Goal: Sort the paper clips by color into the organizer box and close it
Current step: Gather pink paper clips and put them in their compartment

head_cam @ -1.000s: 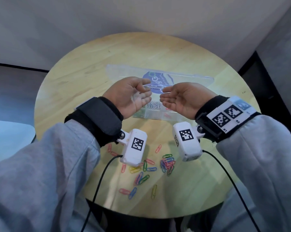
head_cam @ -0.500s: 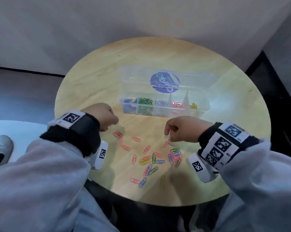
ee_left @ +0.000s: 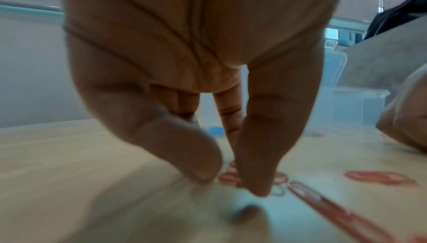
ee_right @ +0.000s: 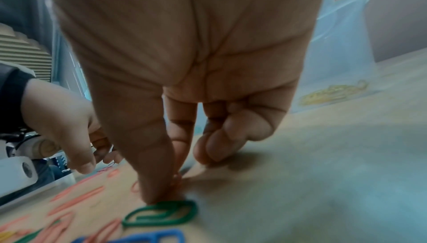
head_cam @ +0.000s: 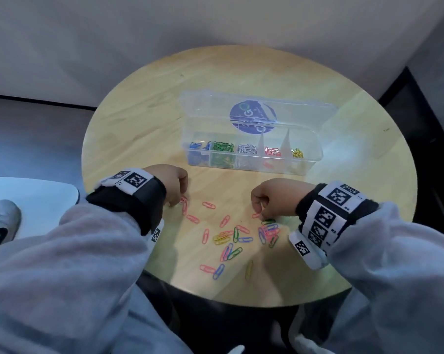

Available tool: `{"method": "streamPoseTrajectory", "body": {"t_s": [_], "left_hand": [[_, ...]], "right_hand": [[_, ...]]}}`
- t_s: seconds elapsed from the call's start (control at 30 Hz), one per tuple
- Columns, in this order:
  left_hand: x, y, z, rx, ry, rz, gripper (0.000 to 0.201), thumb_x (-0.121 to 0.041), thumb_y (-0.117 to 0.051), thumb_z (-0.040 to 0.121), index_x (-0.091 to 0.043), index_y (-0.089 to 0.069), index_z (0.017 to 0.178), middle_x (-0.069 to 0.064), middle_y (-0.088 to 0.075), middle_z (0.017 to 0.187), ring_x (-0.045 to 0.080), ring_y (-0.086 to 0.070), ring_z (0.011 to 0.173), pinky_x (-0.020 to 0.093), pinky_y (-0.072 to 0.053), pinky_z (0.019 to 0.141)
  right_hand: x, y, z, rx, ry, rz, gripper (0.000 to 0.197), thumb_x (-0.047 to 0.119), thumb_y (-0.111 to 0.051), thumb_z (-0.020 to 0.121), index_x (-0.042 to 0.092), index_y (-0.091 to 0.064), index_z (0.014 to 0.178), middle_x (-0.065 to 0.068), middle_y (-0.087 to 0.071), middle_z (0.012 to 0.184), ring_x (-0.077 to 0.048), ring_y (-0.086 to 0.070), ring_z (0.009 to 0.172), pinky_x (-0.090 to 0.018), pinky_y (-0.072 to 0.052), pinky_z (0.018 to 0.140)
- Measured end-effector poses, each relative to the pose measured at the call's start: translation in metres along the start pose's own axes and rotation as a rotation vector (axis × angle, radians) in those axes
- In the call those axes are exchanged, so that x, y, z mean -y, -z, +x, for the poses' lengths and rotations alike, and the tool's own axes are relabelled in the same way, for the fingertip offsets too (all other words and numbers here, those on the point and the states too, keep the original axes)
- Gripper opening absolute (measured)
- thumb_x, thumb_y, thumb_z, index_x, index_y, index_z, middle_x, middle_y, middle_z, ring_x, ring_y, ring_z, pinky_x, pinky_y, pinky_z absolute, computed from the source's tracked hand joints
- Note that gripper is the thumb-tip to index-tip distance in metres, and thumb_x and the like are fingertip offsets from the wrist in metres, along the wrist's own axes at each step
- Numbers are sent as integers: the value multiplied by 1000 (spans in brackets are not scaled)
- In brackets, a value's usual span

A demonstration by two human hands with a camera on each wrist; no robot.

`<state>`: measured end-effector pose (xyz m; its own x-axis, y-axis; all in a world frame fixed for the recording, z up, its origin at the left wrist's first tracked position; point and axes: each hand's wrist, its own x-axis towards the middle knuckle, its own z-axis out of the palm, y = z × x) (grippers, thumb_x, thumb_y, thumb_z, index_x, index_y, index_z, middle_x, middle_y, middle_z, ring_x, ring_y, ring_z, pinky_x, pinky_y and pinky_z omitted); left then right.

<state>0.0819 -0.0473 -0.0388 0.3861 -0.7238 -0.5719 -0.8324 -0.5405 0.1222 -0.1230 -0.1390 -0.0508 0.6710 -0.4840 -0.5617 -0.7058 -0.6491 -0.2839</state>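
Observation:
A clear organizer box (head_cam: 251, 170) stands open on the round wooden table (head_cam: 139, 123), its lid (head_cam: 254, 113) leaning back. Its compartments hold blue, green, white, red and yellow clips. Loose coloured paper clips (head_cam: 236, 236) lie scattered in front of it. My left hand (head_cam: 178, 200) is down at the left of the scatter; its thumb and forefinger (ee_left: 256, 183) pinch a red clip (ee_left: 227, 175) on the table. My right hand (head_cam: 260, 215) pinches another red clip (ee_right: 176, 180) between thumb and forefinger, just behind a green clip (ee_right: 159, 214).
A white seat (head_cam: 32, 198) and a shoe (head_cam: 1, 223) are at the lower left, beside the table. The table's near edge runs just below the clips. A pale wall stands behind the table and a dark floor shows at the right.
One second ago both hands were raised palm-up over the box. They have come down to the table in front of it, and their fingertips have closed on red clips.

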Motion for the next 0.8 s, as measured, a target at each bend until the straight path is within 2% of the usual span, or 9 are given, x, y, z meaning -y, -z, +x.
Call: {"method": "streamPoseTrajectory", "body": {"t_s": [0.13, 0.27, 0.33, 0.4, 0.5, 0.6, 0.67, 0.73, 0.8], "left_hand": [[-1, -1, 4, 15, -10, 48, 22, -2, -63, 76, -20, -57, 86, -6, -50, 62, 10, -44, 51, 17, -31, 46], [-3, -2, 5, 45, -13, 56, 12, -13, -67, 78, -21, -60, 83, -4, -57, 69, 15, -53, 62, 18, -35, 51], [-2, -3, 7, 47, -24, 38, 14, -12, -67, 78, -21, -58, 80, -4, -58, 71, 15, -53, 62, 19, -36, 53], [-1, -6, 9, 40, -49, 4, 18, -12, -68, 77, -22, -53, 74, -5, -57, 66, 13, -50, 56, 21, -38, 54], [-1, -9, 9, 15, -72, 12, 18, -14, -68, 77, -21, -53, 69, -9, -55, 62, 11, -48, 55, 22, -37, 56], [-5, -8, 6, 22, -72, 61, 15, -17, -68, 79, -22, -56, 70, -8, -57, 65, 14, -52, 66, 22, -37, 57], [-8, -6, 4, 32, -51, 92, 5, -16, -66, 81, -19, -63, 81, -3, -60, 72, 18, -53, 74, 21, -36, 55], [-10, -7, 4, 30, -43, 121, 15, -13, -65, 80, -13, -69, 94, 1, -63, 79, 20, -54, 75, 21, -37, 56], [-10, -9, 4, 32, -41, 130, 21, -12, -65, 77, -9, -72, 97, 2, -64, 79, 20, -55, 72, 21, -38, 60]], "right_hand": [[1, -1, -2, -4, 8, 22, 9, 10, -62, 79, 17, -59, 77, 10, -52, 66, -14, -50, 69, -23, -41, 60], [-4, 6, -6, -24, -15, 230, 15, 7, -63, 76, 18, -56, 68, 3, -62, 75, -13, -52, 71, -27, -44, 68], [-8, 9, -6, -33, -17, 417, 20, 1, -59, 76, 17, -54, 65, 0, -61, 67, -12, -53, 62, -25, -45, 64], [-12, 8, -4, -14, -1, 731, 25, -10, -53, 79, 13, -57, 70, -4, -55, 58, -12, -51, 50, -23, -45, 57], [-14, 7, -1, 41, -6, 1042, 30, -15, -42, 85, 6, -64, 82, -3, -48, 53, -13, -46, 49, -19, -45, 49], [-13, 8, -2, 74, -37, 1058, 32, -13, -36, 86, 1, -62, 73, -8, -47, 57, -14, -46, 49, -18, -44, 45], [-12, 6, -4, 83, -83, 1032, 32, -12, -33, 86, 1, -58, 70, -11, -49, 56, -15, -50, 46, -19, -46, 45], [-11, 3, -7, 79, -114, 997, 31, -12, -32, 87, 4, -52, 69, -11, -52, 58, -15, -53, 45, -20, -47, 45], [-13, 2, -12, 51, -139, 853, 29, -10, -34, 86, 9, -48, 69, -8, -53, 64, -16, -52, 51, -21, -45, 47]]}}
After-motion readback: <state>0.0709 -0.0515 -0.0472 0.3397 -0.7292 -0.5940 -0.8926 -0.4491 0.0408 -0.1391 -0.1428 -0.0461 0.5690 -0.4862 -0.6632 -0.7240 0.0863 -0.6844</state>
